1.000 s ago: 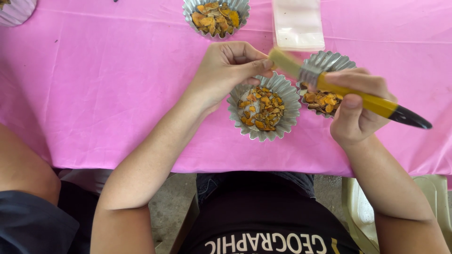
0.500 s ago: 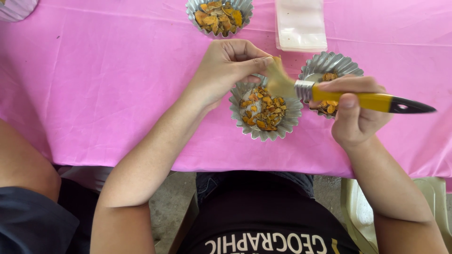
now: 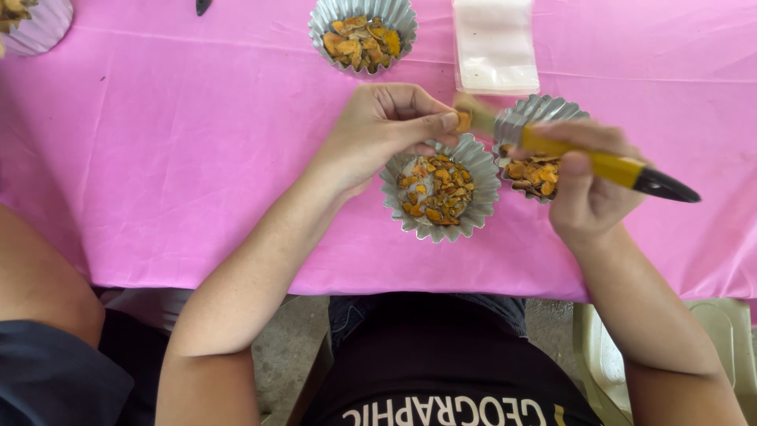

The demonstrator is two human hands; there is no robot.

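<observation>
While left hand [image 3: 386, 130] pinches an orange chip [image 3: 464, 121], right hand [image 3: 587, 185] seemingly brushes it

Bright pink cloth [image 3: 181, 142] covers the worktop. Shiny silver fluted tins: the middle tin [image 3: 482, 197] holds orange and yellow-brown chips [image 3: 435, 189]; same mix in the tin at twelve o'clock [image 3: 322, 16]. The brush [image 3: 583, 158] shows a yellow handle, black tip, silver collar, tan bristles. White packet [image 3: 495, 43] up top. Black shirt [image 3: 441, 371], white lettering.

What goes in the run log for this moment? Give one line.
left hand: pinches orange piece | right hand: holds yellow-handled brush, bristles at piece | below: fluted tin of orange chips
</observation>
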